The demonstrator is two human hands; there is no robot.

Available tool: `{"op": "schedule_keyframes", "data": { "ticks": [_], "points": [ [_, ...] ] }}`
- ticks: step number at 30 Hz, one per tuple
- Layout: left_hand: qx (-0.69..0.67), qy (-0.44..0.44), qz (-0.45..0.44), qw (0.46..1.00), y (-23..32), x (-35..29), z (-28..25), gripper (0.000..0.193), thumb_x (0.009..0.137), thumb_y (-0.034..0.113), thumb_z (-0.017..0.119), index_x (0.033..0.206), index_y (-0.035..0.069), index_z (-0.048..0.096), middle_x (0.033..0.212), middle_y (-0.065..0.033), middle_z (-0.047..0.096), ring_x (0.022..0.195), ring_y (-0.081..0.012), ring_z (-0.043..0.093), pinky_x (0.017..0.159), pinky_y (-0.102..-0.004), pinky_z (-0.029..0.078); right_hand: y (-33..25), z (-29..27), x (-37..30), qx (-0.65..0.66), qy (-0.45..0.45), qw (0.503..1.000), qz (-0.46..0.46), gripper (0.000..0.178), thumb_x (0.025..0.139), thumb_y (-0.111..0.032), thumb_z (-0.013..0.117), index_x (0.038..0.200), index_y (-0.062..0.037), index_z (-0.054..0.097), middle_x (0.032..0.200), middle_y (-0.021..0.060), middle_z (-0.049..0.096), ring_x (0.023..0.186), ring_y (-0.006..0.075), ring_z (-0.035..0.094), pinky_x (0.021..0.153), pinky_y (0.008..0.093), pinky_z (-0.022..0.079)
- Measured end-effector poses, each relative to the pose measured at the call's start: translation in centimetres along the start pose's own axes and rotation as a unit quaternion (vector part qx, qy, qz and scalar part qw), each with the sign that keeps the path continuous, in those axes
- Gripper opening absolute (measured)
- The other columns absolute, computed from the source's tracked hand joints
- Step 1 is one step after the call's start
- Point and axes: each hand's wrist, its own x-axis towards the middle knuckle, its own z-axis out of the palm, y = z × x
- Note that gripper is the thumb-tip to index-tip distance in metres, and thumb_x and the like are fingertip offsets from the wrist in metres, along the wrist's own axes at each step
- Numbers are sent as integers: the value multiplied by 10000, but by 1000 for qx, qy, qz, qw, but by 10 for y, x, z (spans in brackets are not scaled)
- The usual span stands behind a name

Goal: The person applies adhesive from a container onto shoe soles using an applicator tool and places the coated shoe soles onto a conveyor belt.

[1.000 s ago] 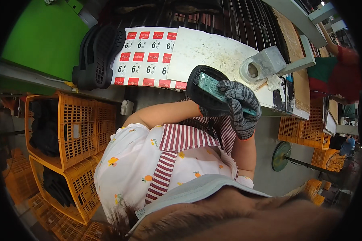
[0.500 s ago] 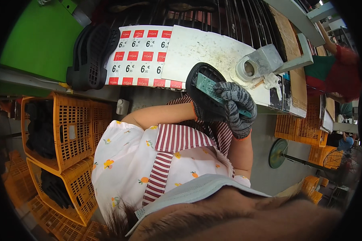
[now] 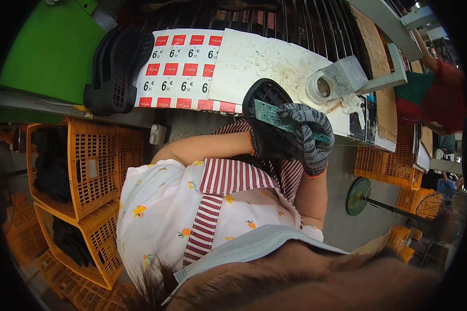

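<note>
The hands are two: one right hand [image 3: 314,137] and one left hand [image 3: 263,149], partly hidden. Between them I count one black sole [image 3: 267,92] and one green strip [image 3: 274,116]. On the bench there are one printed sheet [image 3: 179,83], one plain sheet [image 3: 259,62], one clear jar [image 3: 347,76] and at least two standing soles [image 3: 120,72]. Below are one white bottle [image 3: 157,135], one green disc [image 3: 356,197] and several orange crates [image 3: 93,171], too cut off for an exact number.

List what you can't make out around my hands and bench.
Head view: left grip in dark knit glove, fingers hidden behind the black, long, rubbery shoe sole.
Head view: turquoise, flat, perforated, plastic-looking strip, partly covered by the right grip in grey-striped knit glove.
Head view: cloudy, boxy, plastic-looking container, contents too small to identify.
Head view: dark, long object, cut off by upper edge.
</note>
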Motion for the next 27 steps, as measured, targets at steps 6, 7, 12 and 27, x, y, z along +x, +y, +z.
{"op": "schedule_keyframes", "data": {
  "ticks": [6, 7, 12, 27],
  "points": [
    [-396, -40, -141, 906, -5, 2, 7, 414, 825, 221, 510, 1221, 129, 431, 1270, -60, 415, 1173, -196, 362, 1001, -331, 281, 3, -6, 5, 1, -30, 999, 27, 213, 856, -98, 464, 993, 47, 540, 994, 148, 590, 949, 223, 551, 862, 336, 417],
    [-215, -99, -107, 966, -3, 3, 1, 400, 826, 230, 508, 1208, 128, 447, 1257, -59, 430, 1161, -200, 373, 999, -327, 284, 4, -9, 6, 3, -39, 999, 32, 219, 864, -111, 462, 996, 45, 538, 1001, 150, 587, 955, 225, 551, 866, 339, 416],
    [-233, -55, -124, 963, 16, 4, -12, 402, 832, 239, 498, 1211, 119, 442, 1252, -58, 433, 1128, -197, 395, 994, -317, 286, 3, -13, 7, 9, -34, 997, 64, 229, 868, -121, 456, 1016, 39, 526, 1019, 153, 581, 969, 226, 549, 874, 347, 416],
    [-319, -100, -109, 936, -10, 1, -2, 586, 770, 152, 634, 1270, 48, 346, 1275, -94, 405, 1160, -202, 388, 1015, -323, 280, -7, -39, 6, 18, -84, 982, 170, 218, 856, -88, 459, 1021, 46, 510, 1009, 149, 578, 972, 213, 539, 887, 342, 407]
  ]
}}
